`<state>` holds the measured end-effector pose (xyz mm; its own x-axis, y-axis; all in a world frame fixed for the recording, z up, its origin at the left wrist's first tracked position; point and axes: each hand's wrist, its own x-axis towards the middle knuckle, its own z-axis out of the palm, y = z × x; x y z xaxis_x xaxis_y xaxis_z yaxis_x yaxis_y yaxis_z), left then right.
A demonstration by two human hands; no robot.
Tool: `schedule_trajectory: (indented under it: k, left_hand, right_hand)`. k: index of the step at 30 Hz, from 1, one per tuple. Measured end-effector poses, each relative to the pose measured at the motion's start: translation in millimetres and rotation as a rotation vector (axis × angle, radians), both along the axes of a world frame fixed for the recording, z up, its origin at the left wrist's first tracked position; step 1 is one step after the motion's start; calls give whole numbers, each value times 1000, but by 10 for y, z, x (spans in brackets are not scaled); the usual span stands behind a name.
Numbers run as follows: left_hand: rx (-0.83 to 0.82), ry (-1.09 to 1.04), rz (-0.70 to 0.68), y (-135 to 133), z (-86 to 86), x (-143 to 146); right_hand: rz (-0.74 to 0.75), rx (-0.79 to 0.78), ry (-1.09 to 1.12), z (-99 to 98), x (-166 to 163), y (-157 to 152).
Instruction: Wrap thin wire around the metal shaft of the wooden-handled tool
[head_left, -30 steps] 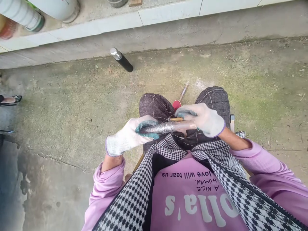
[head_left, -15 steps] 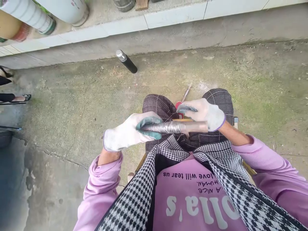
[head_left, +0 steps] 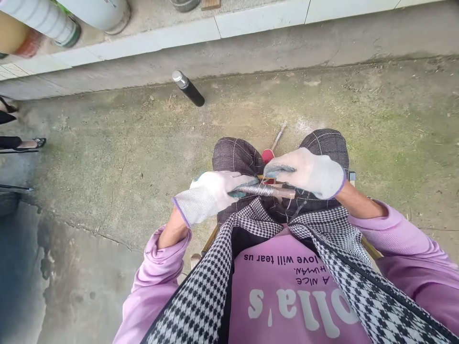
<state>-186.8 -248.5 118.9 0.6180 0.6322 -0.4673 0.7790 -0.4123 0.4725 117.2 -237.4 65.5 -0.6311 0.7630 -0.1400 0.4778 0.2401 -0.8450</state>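
Note:
My left hand [head_left: 215, 193], in a white knit glove with a green coated palm, is closed around a short wooden stick [head_left: 285, 192]. Shiny silver wire [head_left: 260, 189] is wound tightly over the stick's middle; its right end is bare wood. Just above the winding, my right hand [head_left: 303, 171], gloved the same way, has its fingers pinched together. A thin strand runs from the winding toward those fingertips, so the wire seems to be between them, though the coated fingers partly hide it. Loose strands hang below the stick over my lap.
A black bottle [head_left: 190, 89] with a silver cap stands on the concrete ground ahead. Between my knees is a red object [head_left: 267, 155] with a thin rod [head_left: 278, 135]. A tiled ledge [head_left: 261, 21] holds large containers at left. Another person's foot [head_left: 34, 143] shows at far left.
My left hand has turned over the stick and moved right, now showing its back. The stick has shifted slightly left and looks shorter in view. My right hand has moved slightly right and stays pinched.

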Motion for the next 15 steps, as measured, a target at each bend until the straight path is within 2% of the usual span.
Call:
schedule_trajectory:
  k: [4, 9, 12, 15]
  left_hand:
    - [-170, -299, 52, 86, 29, -156]
    - [-202, -354, 174, 104, 12, -204]
    - [-340, -567, 401, 33, -38, -58]
    - [-620, -851, 615, -56, -186, 106]
  right_hand:
    - [-16, -261, 161, -31, -43, 100]
    - [17, -319, 298, -108, -51, 154]
    - [-63, -354, 383, -135, -119, 137]
    - [-179, -456, 482, -154, -236, 71]
